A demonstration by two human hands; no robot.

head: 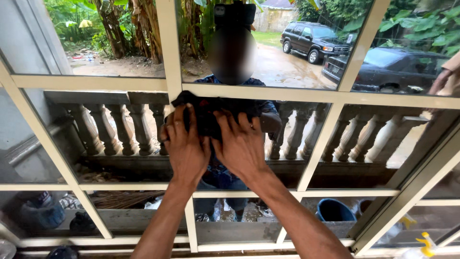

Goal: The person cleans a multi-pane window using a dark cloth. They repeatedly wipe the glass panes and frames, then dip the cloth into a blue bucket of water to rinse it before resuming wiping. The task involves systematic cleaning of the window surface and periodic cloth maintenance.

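Both my hands press a dark cloth (207,111) flat against a window pane (120,139). My left hand (186,144) lies on the cloth's left part, fingers spread upward. My right hand (241,144) lies beside it on the right part, fingers also spread. The cloth sits just below a cream horizontal bar of the window frame (287,94), next to a vertical bar. The glass reflects a person with a head-worn camera.
Beyond the glass stand a grey stone balustrade (124,127), trees, a wet driveway and two dark cars (314,41). Below are a blue bucket (334,210), a broom and clutter. A yellow-topped spray bottle (424,242) stands at the lower right.
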